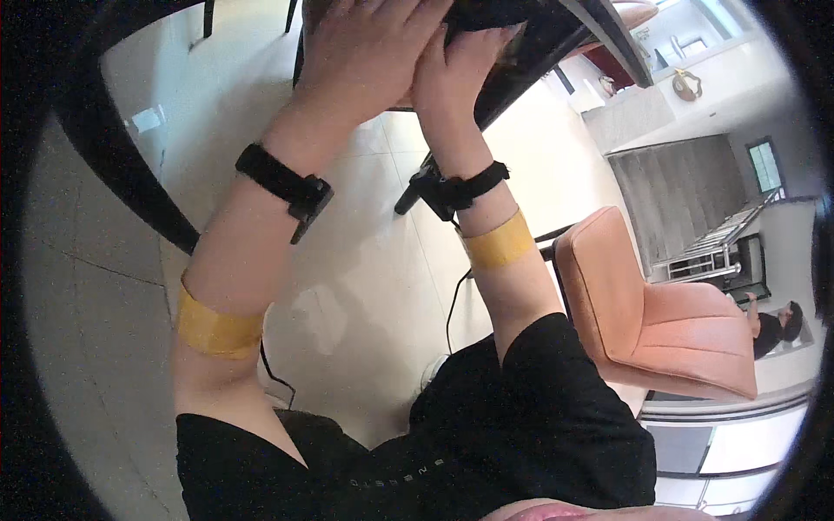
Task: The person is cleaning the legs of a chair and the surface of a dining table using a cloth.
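From where I stand, I see the person's two hands high up, close together at a black thing (534, 65), which is perhaps a table. The left hand (369, 56) lies with its back to us, and some of its fingers pass out of view at the top. The right hand (453, 76) is just beside it, its fingertips pointing toward the dark surface. How far each grip is open, and whether it has hold of anything, I cannot tell, because the palms are hidden.

To do this work well, I would judge, the hands should move as a pair, with soft wrists and light fingers. The head should tilt so that the fingertips come fully into sight. The left strap (274, 174) and the right strap (478, 187) should not knock the edge, and the cable (452, 304) needs enough slack.
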`<state>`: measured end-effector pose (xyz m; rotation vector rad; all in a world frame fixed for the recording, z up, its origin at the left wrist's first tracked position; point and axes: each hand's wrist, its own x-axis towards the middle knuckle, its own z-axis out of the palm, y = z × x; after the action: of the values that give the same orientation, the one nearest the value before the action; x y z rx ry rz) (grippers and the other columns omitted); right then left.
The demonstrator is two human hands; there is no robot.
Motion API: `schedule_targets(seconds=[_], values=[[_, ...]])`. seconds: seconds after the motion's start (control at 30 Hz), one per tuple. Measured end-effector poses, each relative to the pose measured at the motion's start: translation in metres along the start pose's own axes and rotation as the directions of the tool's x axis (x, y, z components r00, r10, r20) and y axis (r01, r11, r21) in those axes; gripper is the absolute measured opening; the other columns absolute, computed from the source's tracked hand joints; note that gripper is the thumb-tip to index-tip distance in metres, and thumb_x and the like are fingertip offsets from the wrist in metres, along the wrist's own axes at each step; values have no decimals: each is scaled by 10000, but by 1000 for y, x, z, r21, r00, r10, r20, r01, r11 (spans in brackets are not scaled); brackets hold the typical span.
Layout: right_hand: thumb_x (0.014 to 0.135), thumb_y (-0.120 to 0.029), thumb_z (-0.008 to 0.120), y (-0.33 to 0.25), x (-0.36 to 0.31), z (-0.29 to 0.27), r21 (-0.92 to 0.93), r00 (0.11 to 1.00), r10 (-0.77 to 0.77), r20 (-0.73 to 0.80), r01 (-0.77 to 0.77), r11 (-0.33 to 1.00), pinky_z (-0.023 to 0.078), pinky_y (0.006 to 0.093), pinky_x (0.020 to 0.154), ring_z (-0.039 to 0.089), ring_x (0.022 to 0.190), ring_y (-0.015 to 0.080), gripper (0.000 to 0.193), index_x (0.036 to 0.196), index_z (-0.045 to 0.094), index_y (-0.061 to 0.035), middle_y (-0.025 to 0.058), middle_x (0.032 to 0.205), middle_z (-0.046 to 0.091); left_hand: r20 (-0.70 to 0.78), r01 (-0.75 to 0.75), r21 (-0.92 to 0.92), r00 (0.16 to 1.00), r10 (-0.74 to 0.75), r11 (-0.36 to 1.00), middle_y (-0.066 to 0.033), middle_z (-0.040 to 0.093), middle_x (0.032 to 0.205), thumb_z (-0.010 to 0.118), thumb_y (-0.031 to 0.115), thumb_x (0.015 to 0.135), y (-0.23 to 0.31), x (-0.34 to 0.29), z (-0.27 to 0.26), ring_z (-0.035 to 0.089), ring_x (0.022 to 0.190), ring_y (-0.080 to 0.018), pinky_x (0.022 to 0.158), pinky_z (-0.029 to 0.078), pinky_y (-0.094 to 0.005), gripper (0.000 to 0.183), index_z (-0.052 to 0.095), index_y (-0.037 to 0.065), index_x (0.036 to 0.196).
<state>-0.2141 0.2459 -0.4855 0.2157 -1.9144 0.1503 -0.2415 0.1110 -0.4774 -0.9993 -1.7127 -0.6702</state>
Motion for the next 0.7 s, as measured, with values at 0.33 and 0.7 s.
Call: schedule_targets(seconds=[0.33, 0.7], values=[[928, -142, 494, 96, -25, -22, -252, 992, -55, -112, 25, 967, 101, 597, 1195, 247, 1425, 489, 500, 1401, 475, 18, 297, 1513, 354, 61, 3, 132, 998, -11, 991, -187, 400, 1530, 543, 262, 921, 0, -13, 2, 311, 1456, -339, 1219, 167, -546, 614, 441, -20, 1457], [1034, -204, 434, 264, -40, -23, 133, 883, 101, -459, -45, 990, 508, 373, 935, 627, 1022, 231, 322, 1246, 573, -4, 99, 1172, 636, -71, 29, 113, 997, -21, 993, -160, 430, 1507, 483, 257, 940, 32, 38, 7, 358, 1426, -317, 1228, 167, -519, 580, 445, -1, 1458]])
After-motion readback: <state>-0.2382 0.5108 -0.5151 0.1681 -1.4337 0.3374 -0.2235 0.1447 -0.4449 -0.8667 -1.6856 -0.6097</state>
